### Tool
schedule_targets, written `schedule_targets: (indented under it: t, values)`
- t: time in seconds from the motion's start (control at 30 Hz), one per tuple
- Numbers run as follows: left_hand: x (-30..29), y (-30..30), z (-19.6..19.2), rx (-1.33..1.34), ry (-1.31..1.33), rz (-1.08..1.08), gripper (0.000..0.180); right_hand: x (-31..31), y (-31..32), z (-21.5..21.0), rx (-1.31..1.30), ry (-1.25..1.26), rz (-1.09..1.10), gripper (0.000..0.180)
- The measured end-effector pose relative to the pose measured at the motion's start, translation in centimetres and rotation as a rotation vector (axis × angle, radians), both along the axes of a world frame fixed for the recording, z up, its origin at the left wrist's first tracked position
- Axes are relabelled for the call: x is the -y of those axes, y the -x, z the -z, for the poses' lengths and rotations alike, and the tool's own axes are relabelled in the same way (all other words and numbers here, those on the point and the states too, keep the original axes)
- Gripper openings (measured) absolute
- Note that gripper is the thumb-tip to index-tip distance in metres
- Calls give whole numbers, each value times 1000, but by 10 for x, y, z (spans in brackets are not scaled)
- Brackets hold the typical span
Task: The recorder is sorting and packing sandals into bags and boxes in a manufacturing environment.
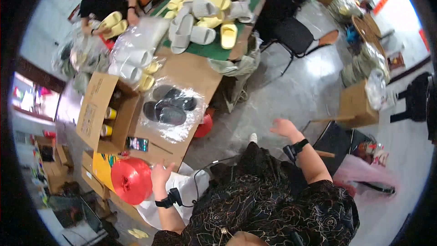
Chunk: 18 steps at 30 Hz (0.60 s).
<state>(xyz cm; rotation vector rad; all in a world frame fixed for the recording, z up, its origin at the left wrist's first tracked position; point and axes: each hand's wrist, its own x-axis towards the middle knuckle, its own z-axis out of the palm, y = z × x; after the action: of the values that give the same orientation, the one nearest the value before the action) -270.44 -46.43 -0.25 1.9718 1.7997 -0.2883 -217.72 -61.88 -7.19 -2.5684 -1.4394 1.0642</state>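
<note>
My left hand (pixel 160 176) is beside a large red roll of plastic twine (pixel 131 181) at the near end of the table. Its fingers look apart and nothing shows in them; whether they touch the roll I cannot tell. Out over the floor on the right, my right hand (pixel 285 128) is empty with its fingers loosely spread. Beyond the left hand, dark slippers (pixel 166 113) lie in a clear plastic bag (pixel 175 133) on the cardboard-covered tabletop (pixel 193 70). A phone (pixel 137 144) with a lit screen rests nearer to me.
An open carton (pixel 98 116) stands on the table's left side. Grey and yellow slippers (pixel 202 35) are piled on the far green surface. A co-worker (pixel 107 0) at the far left holds yellow slippers (pixel 114 25). A black chair (pixel 296 36) and another carton (pixel 357 105) are to the right.
</note>
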Motion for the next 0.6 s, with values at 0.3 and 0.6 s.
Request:
schedule_targets:
  t: [0.3, 0.6]
  values:
    - [-67, -299, -16, 247, -10, 432, 59, 115, -103, 42, -199, 75, 268, 54]
    - [-121, -568, 100, 190, -39, 1029, 69, 313, -211, 131, 778, 500, 546, 17]
